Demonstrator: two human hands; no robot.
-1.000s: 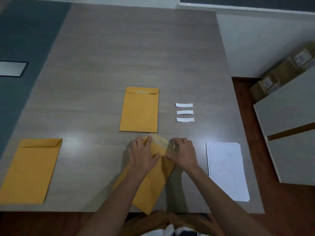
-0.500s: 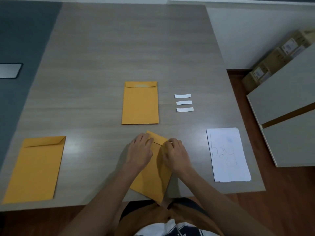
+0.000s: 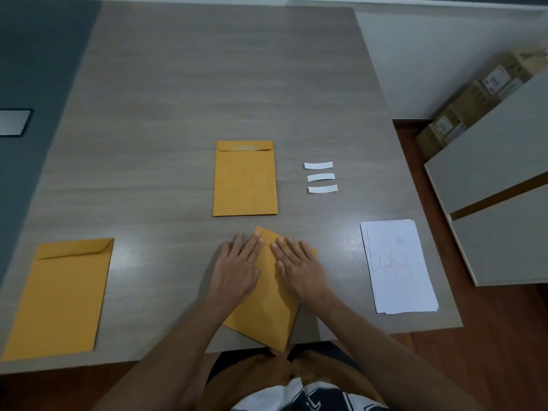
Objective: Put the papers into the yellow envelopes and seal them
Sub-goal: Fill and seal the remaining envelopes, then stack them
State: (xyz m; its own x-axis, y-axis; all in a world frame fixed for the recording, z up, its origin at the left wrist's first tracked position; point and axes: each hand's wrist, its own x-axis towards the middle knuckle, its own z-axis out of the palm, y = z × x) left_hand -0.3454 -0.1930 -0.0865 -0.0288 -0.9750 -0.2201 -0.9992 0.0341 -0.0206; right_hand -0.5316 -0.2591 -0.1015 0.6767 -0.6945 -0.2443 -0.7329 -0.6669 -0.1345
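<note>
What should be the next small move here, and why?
Probably lift the right hand and take the top sheet of the papers: both hands lie flat on the near envelope, flap folded down, while the middle envelope waits.

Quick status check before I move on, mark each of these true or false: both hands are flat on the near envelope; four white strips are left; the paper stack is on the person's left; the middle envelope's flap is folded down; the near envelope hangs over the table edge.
1. Both hands lie flat on the near envelope. True: the left hand and right hand press on it with straight fingers.
2. Four white strips are left. False: three lie in a column.
3. The paper stack is on the person's left. False: it is on the right; another envelope lies on the left.
4. The middle envelope has its flap folded down. True.
5. The near envelope overhangs the table edge. True: its near corner sticks out.
</note>
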